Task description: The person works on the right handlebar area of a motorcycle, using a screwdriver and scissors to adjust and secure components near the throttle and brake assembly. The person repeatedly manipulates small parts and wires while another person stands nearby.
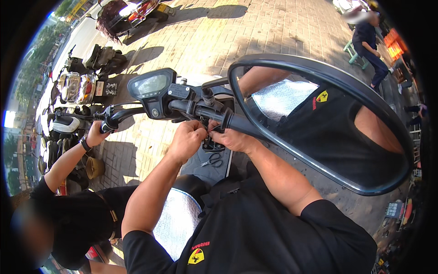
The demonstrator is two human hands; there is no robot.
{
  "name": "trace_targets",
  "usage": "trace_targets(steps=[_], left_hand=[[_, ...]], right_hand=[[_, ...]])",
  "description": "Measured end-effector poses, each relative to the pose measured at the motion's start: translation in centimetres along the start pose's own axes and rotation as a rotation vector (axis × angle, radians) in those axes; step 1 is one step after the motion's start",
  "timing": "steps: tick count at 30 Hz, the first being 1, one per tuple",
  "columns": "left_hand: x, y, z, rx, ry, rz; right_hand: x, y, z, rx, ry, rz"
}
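Note:
Both my hands meet just below the right side of a scooter's handlebar. My left hand is closed in a pinch, and what its fingertips hold is too small to make out. Beside it my right hand has its thumb and fingers pressed together on what looks like thin wire. A dark switch housing hangs opened up under the fingers. The black rubber grip passes just above my right hand. Scissors with dark handles lie on the grey footboard below.
A large black-framed mirror juts out over my right arm. The dash display sits left of the brake fluid reservoir. At left another person's hand holds the far grip. Parked scooters line the left; a person sits at upper right.

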State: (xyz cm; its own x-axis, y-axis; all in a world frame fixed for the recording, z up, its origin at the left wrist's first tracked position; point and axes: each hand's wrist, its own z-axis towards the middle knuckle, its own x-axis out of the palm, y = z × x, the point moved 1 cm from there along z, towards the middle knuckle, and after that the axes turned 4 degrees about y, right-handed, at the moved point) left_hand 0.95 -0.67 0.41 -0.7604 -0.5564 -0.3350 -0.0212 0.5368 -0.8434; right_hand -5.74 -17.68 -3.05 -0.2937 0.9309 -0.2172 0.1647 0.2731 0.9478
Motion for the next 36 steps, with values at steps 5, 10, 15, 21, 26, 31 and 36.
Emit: trace_targets(steps=[5, 10, 15, 21, 26, 31, 36], left_hand=[[-0.5, -1.1, -0.8, -0.064, 0.038, -0.027], [-1.0, -2.1, -2.2, 0.492, -0.069, 0.507], [-1.4, -2.2, -2.0, 0.810, -0.063, 0.715], [-0.8, -1.1, -1.0, 0.595, -0.082, 0.495], [0.9, -0.4, 0.0, 0.014, -0.053, -0.077], [0.5, -0.2, 0.2, -0.298, 0.075, -0.483], [0.0, 0.4, -0.3, -0.290, 0.112, -0.581]], right_hand=[[-1.6, 4.0, -0.4, 0.100, 0.286, 0.171], [2.4, -1.4, -1.3, -0.336, -0.311, 0.207], [3.5, -4.8, -0.4, -0.341, -0.311, 0.332], [3.2, -3.8, -1.0, -0.330, -0.357, 0.261], [3.2, -4.9, -0.2, -0.281, -0.422, -0.091], [2.8, -3.7, -1.0, -0.378, -0.385, 0.048], [2.5, -2.2, -1.2, -0.410, -0.339, 0.114]])
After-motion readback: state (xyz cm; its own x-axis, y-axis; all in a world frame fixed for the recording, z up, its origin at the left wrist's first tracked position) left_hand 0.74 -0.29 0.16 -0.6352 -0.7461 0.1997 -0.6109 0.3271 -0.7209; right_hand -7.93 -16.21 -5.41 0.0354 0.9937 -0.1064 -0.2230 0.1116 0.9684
